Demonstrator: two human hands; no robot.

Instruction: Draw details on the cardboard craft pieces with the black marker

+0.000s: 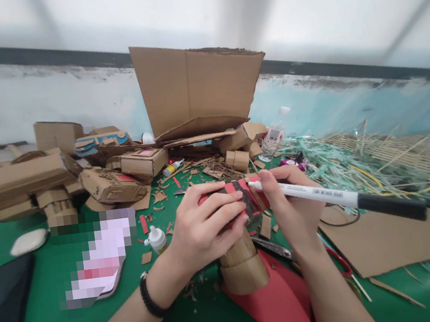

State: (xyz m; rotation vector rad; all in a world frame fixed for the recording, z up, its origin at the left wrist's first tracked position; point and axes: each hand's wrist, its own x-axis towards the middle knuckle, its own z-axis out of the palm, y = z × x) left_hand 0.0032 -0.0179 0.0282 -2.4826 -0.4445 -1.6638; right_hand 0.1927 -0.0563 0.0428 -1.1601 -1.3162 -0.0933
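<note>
My left hand (207, 224) is closed around a cardboard model piece (244, 267) with a rounded brown base and a red top part that carries black bands. Between the fingers of my right hand (293, 209) is a white marker (329, 195), its black cap stuck on the back end. The marker's tip meets the red and black part, or sits very close to it. Under the model lies a sheet of red paper (273, 300). Scissors (275, 248) with red handles rest partly behind my right wrist. A small white-capped glue bottle (157, 238) stands left of my left hand.
Cardboard models (44, 176) crowd the left back, before a large upright cardboard sheet (206, 86). A phone (101, 258) and a white case (29, 241) lie left. Scraps, a clear bottle (273, 141) and piled sticks (386, 150) fill the back. A flat cardboard sheet (397, 238) lies right.
</note>
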